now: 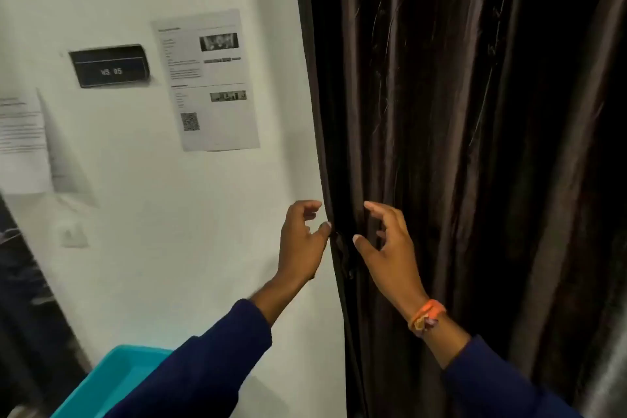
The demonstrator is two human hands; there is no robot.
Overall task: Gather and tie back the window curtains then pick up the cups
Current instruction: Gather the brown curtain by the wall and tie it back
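A dark brown pleated curtain [458,146] hangs over the right half of the view, its left edge lying against the white wall. My left hand [302,244] is at that edge, fingers loosely spread, thumb tip touching the hem. My right hand [386,244] is in front of the folds just to the right, fingers spread and holding nothing. A small dark tie or hook [341,254] shows on the curtain edge between the two hands. No cups are in view.
A white wall [203,231] carries a printed sheet [207,78], a black label plate [110,66] and another paper [22,142] at the far left. A teal bin [112,380] stands at the bottom left below my left arm.
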